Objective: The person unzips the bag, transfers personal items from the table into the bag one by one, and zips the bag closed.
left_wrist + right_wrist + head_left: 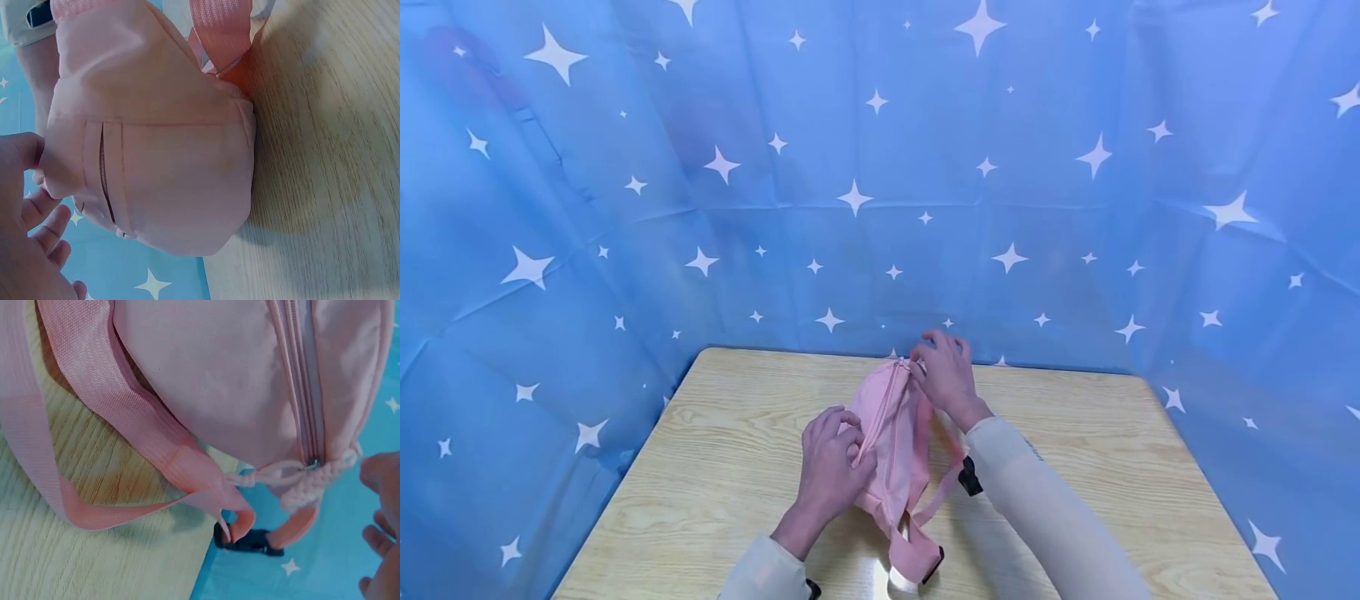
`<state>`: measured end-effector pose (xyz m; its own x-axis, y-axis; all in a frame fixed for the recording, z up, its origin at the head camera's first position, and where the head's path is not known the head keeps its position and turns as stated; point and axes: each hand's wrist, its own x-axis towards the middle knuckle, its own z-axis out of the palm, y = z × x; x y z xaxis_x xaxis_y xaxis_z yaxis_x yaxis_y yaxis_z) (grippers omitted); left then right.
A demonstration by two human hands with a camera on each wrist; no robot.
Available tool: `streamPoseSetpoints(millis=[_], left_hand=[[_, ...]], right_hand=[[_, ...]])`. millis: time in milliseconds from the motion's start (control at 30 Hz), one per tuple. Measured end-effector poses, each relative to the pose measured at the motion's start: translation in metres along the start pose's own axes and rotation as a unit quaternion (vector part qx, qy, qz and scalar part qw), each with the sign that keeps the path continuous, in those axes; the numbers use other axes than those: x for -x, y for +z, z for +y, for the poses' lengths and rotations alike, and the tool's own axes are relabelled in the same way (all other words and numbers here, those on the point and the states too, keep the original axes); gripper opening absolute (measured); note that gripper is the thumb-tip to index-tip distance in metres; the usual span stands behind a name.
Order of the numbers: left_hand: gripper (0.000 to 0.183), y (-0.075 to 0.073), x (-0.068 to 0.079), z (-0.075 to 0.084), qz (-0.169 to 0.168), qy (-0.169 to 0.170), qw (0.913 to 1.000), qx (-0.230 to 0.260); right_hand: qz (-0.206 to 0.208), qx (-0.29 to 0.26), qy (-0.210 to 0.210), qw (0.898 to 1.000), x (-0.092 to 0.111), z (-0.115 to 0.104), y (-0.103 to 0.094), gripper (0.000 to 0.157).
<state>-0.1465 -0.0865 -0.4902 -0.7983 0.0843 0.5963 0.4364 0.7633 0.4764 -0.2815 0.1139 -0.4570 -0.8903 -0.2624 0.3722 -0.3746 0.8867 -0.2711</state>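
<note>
A small pink zippered bag (880,417) with webbing straps stands on the wooden table. On its near left side my left hand (835,462) pinches the fabric; in the left wrist view, thumb and finger meet the bag edge beside a slit-like seam (105,172). At the far upper end is my right hand (946,375), its loosely bent fingers by the zipper's end. In the right wrist view, a braided cord pull (309,487) hangs at the zipper (303,381), and one fingertip of the right hand (384,519) is close beside its loop.
A pink strap (119,406) loops over the wooden table (700,492) on the bag's right, with a black buckle (970,477) near the right sleeve. Another strap end (913,557) lies toward the front. A blue star-patterned curtain (880,167) stands behind the table.
</note>
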Motion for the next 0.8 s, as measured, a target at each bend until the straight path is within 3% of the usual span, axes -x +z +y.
streamPoseSetpoints(millis=[233,433,533,667,800], left_hand=[[0.027,0.002,-0.001,-0.003,0.013,-0.019,0.9996,-0.014],[0.027,0.007,-0.003,-0.011,0.086,-0.037,0.9953,0.026],[0.022,0.009,-0.004,-0.015,0.121,-0.061,0.9888,0.062],[0.021,0.008,-0.006,-0.019,0.136,-0.118,0.9749,0.13],[0.019,0.004,-0.01,-0.019,0.157,-0.161,0.9613,0.159]], right_hand=[[0.023,-0.009,0.005,1.0,0.013,0.014,-0.008,0.01],[0.017,-0.008,0.041,0.999,0.032,0.041,-0.014,0.015],[0.011,-0.01,0.061,0.998,0.043,0.056,-0.017,0.015],[0.011,-0.011,0.08,0.997,0.057,0.073,-0.019,0.015],[0.007,-0.013,0.093,0.996,0.068,0.086,-0.02,0.017]])
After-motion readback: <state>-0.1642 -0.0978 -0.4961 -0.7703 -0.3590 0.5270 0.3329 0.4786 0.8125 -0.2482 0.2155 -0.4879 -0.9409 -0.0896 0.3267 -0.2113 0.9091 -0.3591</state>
